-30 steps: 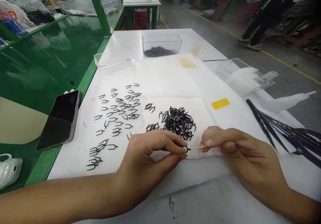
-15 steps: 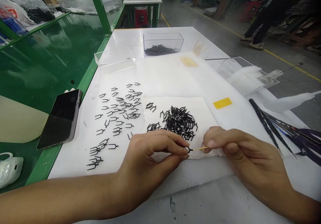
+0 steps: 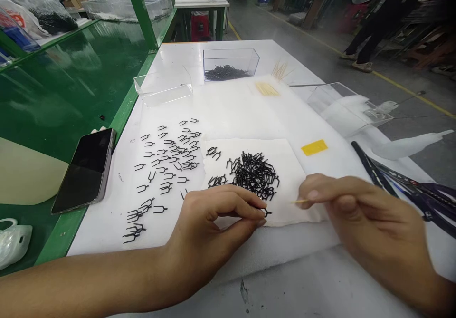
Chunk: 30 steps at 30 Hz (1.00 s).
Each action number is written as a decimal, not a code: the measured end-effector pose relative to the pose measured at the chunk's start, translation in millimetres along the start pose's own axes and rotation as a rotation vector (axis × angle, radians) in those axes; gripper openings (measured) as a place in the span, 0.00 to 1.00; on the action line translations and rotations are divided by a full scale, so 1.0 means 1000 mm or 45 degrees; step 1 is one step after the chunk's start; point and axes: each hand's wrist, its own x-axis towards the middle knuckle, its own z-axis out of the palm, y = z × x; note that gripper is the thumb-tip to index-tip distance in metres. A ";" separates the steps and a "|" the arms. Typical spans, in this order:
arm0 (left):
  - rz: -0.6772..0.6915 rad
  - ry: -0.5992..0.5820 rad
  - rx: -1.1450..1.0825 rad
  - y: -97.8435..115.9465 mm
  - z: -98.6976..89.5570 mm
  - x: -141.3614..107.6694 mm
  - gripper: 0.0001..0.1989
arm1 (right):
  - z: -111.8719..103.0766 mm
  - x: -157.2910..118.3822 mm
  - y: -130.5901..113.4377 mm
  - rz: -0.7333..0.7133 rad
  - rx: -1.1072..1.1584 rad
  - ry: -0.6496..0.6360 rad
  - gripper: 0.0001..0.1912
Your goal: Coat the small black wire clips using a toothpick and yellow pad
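With fingers of left hand (image 3: 213,223), pinching fork (image 3: 268,212) by left end, just near side of pile (image 3: 254,175). Seeing long axis left-right, free end toward right hand (image 3: 372,220). Gripping stick (image 3: 301,201) there, tip pointing left, slightly far of fork; leaving clear gap. Touching fork with left hand only.

Toothpick (image 3: 299,201) — partly hidden; person (image 3: 386,21) — cut off above.

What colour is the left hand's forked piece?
The forked piece is black, clearest in the head view.
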 end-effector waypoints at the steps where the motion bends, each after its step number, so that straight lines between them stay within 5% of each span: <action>1: -0.007 0.004 0.002 0.000 0.000 0.000 0.11 | -0.006 0.004 0.001 -0.010 -0.075 0.090 0.10; 5: -0.019 0.012 0.043 -0.001 0.000 0.000 0.13 | -0.036 0.032 0.010 0.145 -0.547 0.415 0.14; 11: -0.019 0.054 0.106 -0.001 0.000 0.001 0.12 | -0.073 0.062 0.031 0.339 -0.722 0.418 0.12; 30: -0.040 0.052 0.102 -0.001 0.000 0.001 0.11 | -0.070 0.061 0.036 0.343 -0.710 0.390 0.12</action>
